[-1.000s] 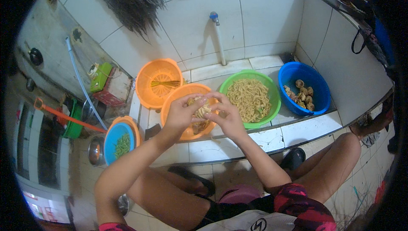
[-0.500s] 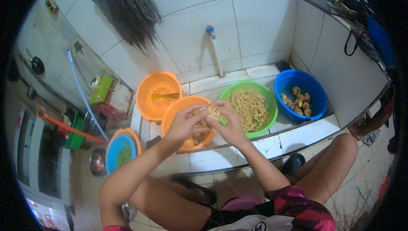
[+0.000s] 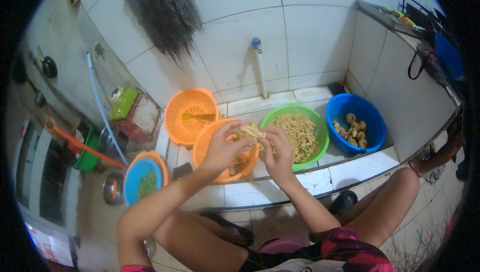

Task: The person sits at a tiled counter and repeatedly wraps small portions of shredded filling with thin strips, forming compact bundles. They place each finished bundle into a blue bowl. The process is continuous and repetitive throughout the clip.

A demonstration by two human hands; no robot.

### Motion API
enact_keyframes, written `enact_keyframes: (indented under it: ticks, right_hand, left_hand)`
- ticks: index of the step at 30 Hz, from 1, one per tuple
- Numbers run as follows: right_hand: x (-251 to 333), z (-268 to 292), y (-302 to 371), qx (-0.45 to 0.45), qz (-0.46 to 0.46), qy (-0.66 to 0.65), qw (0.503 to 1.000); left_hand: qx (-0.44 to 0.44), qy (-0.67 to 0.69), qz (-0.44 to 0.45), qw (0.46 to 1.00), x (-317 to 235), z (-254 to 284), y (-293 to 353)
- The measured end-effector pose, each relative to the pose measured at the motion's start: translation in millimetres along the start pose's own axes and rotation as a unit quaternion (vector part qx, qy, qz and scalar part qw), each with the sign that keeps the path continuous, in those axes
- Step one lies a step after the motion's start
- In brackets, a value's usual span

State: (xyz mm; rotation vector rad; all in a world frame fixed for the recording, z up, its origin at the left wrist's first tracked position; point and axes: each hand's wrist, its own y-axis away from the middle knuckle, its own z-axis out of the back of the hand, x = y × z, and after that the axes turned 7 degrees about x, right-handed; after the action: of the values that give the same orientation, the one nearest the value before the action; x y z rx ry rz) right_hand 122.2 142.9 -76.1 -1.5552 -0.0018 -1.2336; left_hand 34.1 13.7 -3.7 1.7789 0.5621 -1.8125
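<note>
Between both hands I hold a small clump of noodles, pale yellow and folded over. The fingers of my left hand close on its left side. My right hand pinches its right end, with a few strands hanging beside the fingers. Below the hands stands an orange basin with brownish pieces in it, partly covered by my left hand. A light green basin full of loose noodles is just right of my right hand. Farther right, a blue basin contains several rounded brownish bundles.
Behind, another orange basin holds thin yellow-brown sticks. At left are a light blue basin with chopped greens, a metal bowl and an orange handle. A tap pipe rises at the wall. A low tiled ledge runs before my knees.
My hands have lifted slightly and shifted right, turning the noodle clump so that its strands show more. The view has tilted a little, so the basins appear lower.
</note>
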Motion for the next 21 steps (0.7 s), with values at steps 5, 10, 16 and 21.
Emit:
enact_keyframes:
  ticks: [5, 10, 16, 21]
  right_hand:
    - [0.3, 3.6, -4.3, 0.001, 0.057, 0.094, 0.994]
    - [-4.9, 7.0, -7.7, 0.044, 0.051, 0.105, 0.992]
    - [-14.0, 16.6, -11.9, 0.129, 0.009, 0.022, 0.991]
    - [-11.4, 15.2, -12.0, 0.121, -0.140, -0.182, 0.966]
  left_hand:
    - [-0.006, 0.013, 0.014, 1.000, -1.5, -0.6, -1.2]
    - [-0.057, 0.036, 0.007, 0.998, -1.5, 6.3, -2.0]
    - [-0.070, 0.092, -0.013, 0.993, -12.3, 25.7, 0.6]
    - [-0.049, 0.055, -0.009, 0.997, -13.8, 22.2, -1.6]
